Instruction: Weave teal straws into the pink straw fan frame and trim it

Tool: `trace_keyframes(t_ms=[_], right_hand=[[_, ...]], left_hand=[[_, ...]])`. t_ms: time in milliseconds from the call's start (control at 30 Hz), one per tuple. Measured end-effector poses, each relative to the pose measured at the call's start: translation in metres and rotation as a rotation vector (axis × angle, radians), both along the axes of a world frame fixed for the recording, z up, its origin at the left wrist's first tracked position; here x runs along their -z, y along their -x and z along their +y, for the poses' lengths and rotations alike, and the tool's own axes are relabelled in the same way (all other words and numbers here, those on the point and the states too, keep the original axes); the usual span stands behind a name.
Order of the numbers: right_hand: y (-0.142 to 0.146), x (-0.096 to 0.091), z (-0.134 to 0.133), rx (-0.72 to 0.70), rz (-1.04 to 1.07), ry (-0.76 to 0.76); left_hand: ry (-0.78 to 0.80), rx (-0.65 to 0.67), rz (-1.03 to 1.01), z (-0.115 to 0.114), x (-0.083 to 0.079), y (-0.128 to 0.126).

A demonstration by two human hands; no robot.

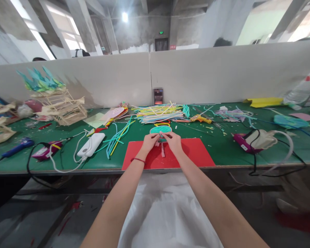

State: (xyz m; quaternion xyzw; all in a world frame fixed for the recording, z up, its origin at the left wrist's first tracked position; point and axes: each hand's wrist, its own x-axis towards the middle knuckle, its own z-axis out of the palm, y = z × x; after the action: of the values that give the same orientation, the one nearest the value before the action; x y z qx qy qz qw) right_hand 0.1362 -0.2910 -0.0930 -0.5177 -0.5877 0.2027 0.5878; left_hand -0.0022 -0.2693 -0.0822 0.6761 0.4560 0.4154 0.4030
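Both hands meet over a red sheet [193,153] at the front of the green table. My left hand [151,140] is closed in a pinch at the near edge of a rounded turquoise piece [160,129] made of side-by-side strips. From the other side my right hand [172,139] pinches at the same edge, its fingertips almost touching the left ones. Below the fingers a short pink strip [163,151] hangs down over the red sheet. What exactly lies between the fingertips is hidden.
Behind the hands lies a pile of coloured strips [157,114], with loose strips [116,137] to the left. A yellow glue gun [200,119] is right of the pile. A white power bank [91,144] and cables lie left; wooden models [67,110] stand farther back. A partition [105,79] closes the far side.
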Motion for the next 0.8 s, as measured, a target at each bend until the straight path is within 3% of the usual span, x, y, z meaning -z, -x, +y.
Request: trace_keyframes(t_ms=[267, 800], right_hand=[[-0.0001, 0.0017, 0.0011, -0.015, -0.018, 0.025], [0.0013, 0.0004, -0.0001, 0.008, -0.047, -0.01]], left_hand=[[-0.013, -0.06, 0.024, 0.0026, 0.0031, -0.001], [-0.113, -0.059, 0.125, 0.0031, 0.004, -0.0016]])
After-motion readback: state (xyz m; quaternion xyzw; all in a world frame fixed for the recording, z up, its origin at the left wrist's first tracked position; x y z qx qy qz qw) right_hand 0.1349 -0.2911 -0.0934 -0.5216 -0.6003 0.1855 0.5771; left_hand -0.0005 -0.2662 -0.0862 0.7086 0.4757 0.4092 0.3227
